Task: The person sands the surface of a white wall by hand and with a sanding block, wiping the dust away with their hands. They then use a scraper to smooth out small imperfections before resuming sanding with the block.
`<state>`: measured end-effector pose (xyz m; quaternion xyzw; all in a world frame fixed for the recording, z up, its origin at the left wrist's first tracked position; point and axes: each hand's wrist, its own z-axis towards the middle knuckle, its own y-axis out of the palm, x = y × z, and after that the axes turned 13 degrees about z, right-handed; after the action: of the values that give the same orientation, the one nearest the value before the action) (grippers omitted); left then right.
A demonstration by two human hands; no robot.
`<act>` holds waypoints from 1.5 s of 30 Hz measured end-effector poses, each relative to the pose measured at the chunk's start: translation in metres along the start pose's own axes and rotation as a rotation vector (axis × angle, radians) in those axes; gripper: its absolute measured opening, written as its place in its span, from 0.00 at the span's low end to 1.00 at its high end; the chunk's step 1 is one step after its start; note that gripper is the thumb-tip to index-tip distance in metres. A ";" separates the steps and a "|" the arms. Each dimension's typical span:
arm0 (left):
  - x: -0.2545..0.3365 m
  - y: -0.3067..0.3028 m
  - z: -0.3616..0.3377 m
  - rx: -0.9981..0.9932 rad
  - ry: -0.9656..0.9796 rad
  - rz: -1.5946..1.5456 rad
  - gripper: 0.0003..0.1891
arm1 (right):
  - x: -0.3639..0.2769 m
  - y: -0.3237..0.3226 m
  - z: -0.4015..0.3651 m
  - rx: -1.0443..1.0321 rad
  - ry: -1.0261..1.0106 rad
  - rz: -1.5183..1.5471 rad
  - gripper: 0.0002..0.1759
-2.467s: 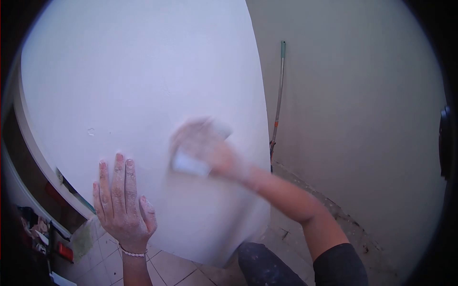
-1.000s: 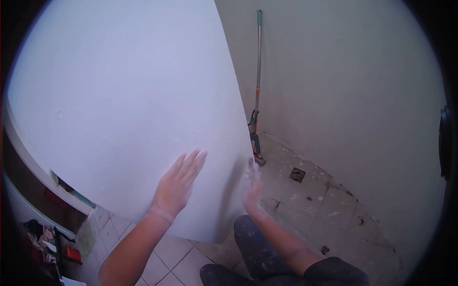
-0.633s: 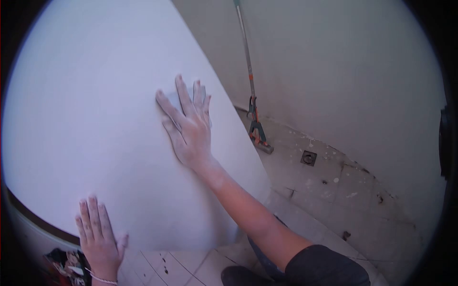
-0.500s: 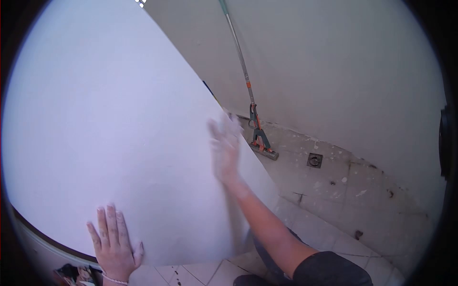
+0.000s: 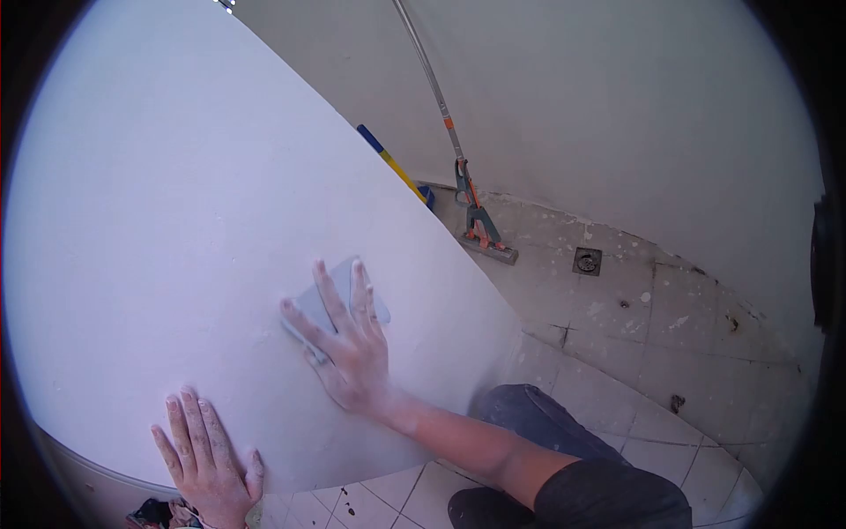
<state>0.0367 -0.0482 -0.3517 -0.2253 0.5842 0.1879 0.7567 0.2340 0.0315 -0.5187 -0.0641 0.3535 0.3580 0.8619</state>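
Observation:
My right hand (image 5: 351,348) presses a grey sheet of sandpaper (image 5: 308,306) against a broad white wall surface (image 5: 194,203). Its fingers are spread over the sheet, whose edges show around and between them. Lower down, my left hand (image 5: 210,458) lies flat on the same surface with its fingers stretched and holding nothing. White dust covers the fingers of both hands.
Past the slanting edge of the white surface, a mop (image 5: 480,231) leans on the grey wall. Beside it is a blue-and-yellow handle (image 5: 397,165). A floor drain (image 5: 587,261) sits in the stained tiles. Dark items (image 5: 157,513) lie at bottom left.
My right hand has swung down and left across the white surface, and the sandpaper under it now shows clearly. My left hand stays flat. The view has shifted slightly, revealing more of the blue-and-yellow handle.

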 end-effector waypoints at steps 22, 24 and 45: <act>0.002 0.003 0.001 0.013 -0.046 -0.003 0.35 | 0.030 -0.017 -0.101 0.137 0.112 0.449 0.25; 0.001 0.002 0.001 0.018 -0.049 -0.003 0.34 | 0.066 -0.014 -0.157 0.169 0.210 0.362 0.23; 0.001 0.005 -0.001 0.040 -0.092 -0.034 0.32 | 0.090 -0.030 -0.105 0.359 0.243 0.238 0.20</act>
<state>0.0338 -0.0444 -0.3532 -0.2112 0.5484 0.1735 0.7903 0.2388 0.0229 -0.6603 0.0897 0.5173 0.3781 0.7624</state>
